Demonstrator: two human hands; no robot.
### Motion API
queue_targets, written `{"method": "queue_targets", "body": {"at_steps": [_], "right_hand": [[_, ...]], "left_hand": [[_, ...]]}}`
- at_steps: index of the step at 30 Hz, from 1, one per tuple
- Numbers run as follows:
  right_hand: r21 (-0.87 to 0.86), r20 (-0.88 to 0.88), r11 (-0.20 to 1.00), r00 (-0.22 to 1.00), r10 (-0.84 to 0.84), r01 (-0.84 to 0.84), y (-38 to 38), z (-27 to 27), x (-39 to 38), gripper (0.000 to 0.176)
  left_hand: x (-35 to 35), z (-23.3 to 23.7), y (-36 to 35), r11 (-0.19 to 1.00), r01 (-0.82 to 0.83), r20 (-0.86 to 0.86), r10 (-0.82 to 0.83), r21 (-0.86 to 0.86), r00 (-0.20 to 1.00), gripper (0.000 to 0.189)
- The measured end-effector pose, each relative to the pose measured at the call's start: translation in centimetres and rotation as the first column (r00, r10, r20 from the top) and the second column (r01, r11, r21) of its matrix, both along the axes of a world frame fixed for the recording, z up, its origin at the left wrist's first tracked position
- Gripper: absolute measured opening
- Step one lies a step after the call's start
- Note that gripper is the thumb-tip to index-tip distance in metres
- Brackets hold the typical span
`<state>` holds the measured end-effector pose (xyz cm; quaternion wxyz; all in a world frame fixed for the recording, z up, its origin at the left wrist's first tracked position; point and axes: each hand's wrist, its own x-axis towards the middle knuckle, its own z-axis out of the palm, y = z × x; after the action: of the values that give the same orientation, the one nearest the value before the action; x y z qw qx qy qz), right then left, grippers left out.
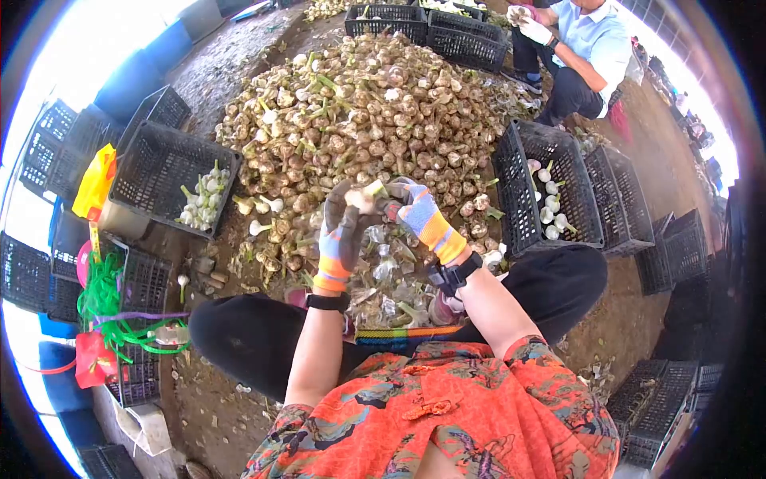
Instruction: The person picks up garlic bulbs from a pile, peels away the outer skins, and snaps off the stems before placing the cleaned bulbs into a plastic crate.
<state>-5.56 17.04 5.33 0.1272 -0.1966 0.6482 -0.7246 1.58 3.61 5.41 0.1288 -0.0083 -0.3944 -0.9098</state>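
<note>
My left hand (341,227), in an orange and grey work glove, is closed around a pale garlic bulb (361,199) in front of my chest. The bulb's short green stem points right, toward my right hand (423,214). That hand wears a matching glove, and its curled fingers meet the stem end; whatever they grip is hidden by the glove. Just beyond both hands rises a large heap of soil-marked garlic bulbs (375,120). Loose papery skins (387,267) lie below my hands, between my legs.
On the left a black crate (171,172) holds trimmed garlic; another black crate (550,180) on the right holds several bulbs. A person (586,52) in white gloves sits at the upper right. Green netting (102,291) hangs at the left. More crates (387,24) stand behind the heap.
</note>
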Motion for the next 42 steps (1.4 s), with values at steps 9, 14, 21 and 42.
{"method": "queue_targets", "body": {"at_steps": [9,14,21,42], "right_hand": [[-0.349,0.335,0.930,0.942,0.005,0.118,-1.6,-0.1,1.6,0.021],[-0.036,0.098,0.996,0.993,-0.073,0.077,-2.1,0.0,2.3,0.023],[-0.131,0.422,0.977,0.901,-0.099,0.169,-0.4,-5.0,-2.1,0.034],[0.620,-0.558,0.737,0.812,0.172,0.270,-2.4,3.1,0.0,0.027]], "left_hand": [[0.3,0.4,-1.3,0.994,0.030,0.095,-0.020,-0.101,0.995,0.049],[-0.4,-2.2,-1.4,0.994,-0.089,0.056,0.092,-0.065,0.994,0.060],[1.2,-0.2,-3.2,0.997,0.014,0.002,-0.013,-0.071,1.000,0.069],[0.7,-0.7,-1.7,0.976,-0.193,0.034,0.198,-0.098,0.980,0.060]]}}
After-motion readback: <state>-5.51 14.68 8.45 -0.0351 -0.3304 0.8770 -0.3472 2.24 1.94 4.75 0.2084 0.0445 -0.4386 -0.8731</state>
